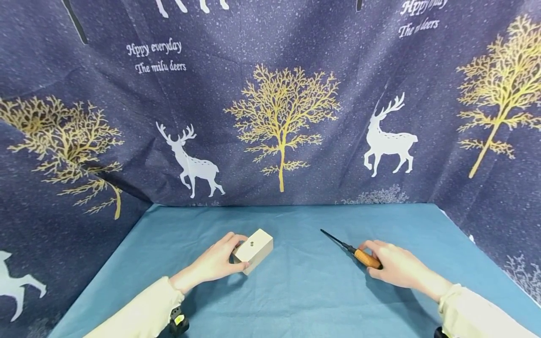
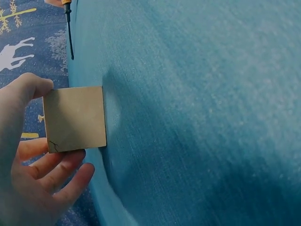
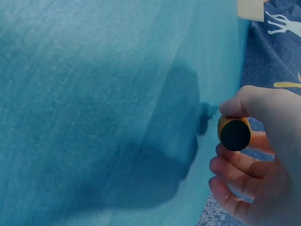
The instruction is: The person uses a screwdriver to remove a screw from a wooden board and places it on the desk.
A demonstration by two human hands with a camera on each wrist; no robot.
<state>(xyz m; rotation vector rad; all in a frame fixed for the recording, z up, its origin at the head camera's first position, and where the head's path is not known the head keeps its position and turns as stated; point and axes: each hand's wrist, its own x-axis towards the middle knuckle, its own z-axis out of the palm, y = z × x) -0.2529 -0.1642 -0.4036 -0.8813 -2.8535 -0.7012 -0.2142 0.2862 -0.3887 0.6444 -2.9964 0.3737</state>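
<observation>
My left hand point(image 1: 220, 259) grips a pale wooden block point(image 1: 255, 251) by its sides, thumb on the near side and fingers on the far side. Two small dark holes show on the block's upper face. In the left wrist view the block's square end point(image 2: 75, 120) faces the camera, with a small dark crack at one corner. On the right, my right hand point(image 1: 401, 265) holds a screwdriver point(image 1: 367, 258) by its orange handle between thumb and fingers. Its dark shaft point(image 1: 334, 237) points to the far left. The handle's dark round butt point(image 3: 235, 135) shows in the right wrist view.
A blue cloth point(image 1: 291, 300) covers the table beneath both hands. Behind it hangs a dark blue curtain point(image 1: 253, 33) printed with white deer and golden trees, which also runs along both sides. A dark wrist camera point(image 1: 179, 321) sits at the left sleeve.
</observation>
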